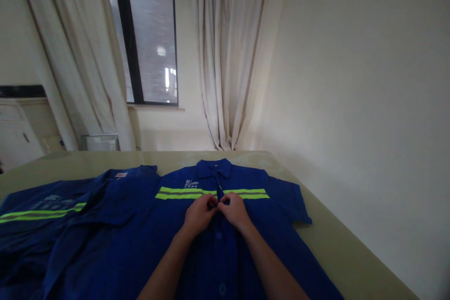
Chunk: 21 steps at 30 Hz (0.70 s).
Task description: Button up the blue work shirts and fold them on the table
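Observation:
A blue short-sleeved work shirt (pixel 260 239) lies spread out, front side up, with its collar pointing away from me. Yellow-green reflective bands cross its chest, and white lettering sits above the band on the left. My left hand (pixel 201 213) pinches the front edge of the shirt just below the band. Close against it, my right hand (pixel 234 208) pinches the same placket, fingertips nearly touching those of the left. Whatever small part lies between the fingertips is hidden. Below the hands, buttons (pixel 219 235) show down the front. Above them the placket is parted near the collar.
A second blue garment (pixel 31 239) with a reflective band lies rumpled at the left, against the shirt. Both rest on a greenish-beige table (pixel 337 239). A wall (pixel 369 103) runs along the right side. Curtains (pixel 228 56) and a window (pixel 151 33) stand beyond the far edge.

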Motion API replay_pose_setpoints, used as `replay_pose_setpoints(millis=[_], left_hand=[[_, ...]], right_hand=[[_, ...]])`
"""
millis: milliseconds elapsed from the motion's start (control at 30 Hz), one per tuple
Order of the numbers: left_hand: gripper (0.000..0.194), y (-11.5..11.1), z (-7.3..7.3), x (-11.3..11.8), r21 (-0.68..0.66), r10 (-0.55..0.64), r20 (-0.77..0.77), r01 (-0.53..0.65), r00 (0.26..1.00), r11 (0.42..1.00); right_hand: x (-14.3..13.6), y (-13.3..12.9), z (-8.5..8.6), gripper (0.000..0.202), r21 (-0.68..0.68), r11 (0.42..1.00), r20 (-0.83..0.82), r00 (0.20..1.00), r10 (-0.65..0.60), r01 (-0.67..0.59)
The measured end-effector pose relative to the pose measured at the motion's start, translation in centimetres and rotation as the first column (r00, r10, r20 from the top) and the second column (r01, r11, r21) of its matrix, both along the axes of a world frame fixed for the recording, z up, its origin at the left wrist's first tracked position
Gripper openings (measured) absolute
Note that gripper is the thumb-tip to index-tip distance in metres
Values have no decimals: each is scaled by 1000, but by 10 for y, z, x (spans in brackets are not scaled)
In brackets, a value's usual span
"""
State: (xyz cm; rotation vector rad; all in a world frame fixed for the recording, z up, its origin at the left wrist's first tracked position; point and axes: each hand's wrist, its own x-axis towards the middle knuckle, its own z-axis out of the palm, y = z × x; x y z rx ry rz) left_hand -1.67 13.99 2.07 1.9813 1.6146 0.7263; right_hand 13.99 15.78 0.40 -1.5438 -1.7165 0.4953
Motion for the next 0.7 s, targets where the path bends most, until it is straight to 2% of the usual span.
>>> replay_pose_setpoints(millis=[100, 233, 300, 467, 567, 700], left_hand=[[19, 1, -2, 0, -14, 46, -17, -46, 999, 999], [9, -2, -5, 4, 31, 75, -34, -74, 997, 997], [8, -5, -4, 5, 53, 71, -29, -69, 997, 996], [8, -8, -3, 4, 80, 94, -6, -93, 996, 992], [11, -5, -4, 2, 80, 83, 14, -84, 996, 993], [16, -1, -8, -2, 71, 34, 42, -37, 999, 997]], right_hand=[[1, 0, -5, 9, 63, 998, -1, 1000, 11, -11], [3, -1, -5, 11, 147, 985, -20, 996, 92, -88], [4, -3, -2, 11, 150, 984, -30, 994, 105, -99], [3, -5, 0, 9, 97, 995, -17, 1000, 24, -22], [7, -5, -1, 3, 87, 994, -29, 997, 73, -70], [13, -3, -2, 8, 103, 989, -63, 992, 113, -106]])
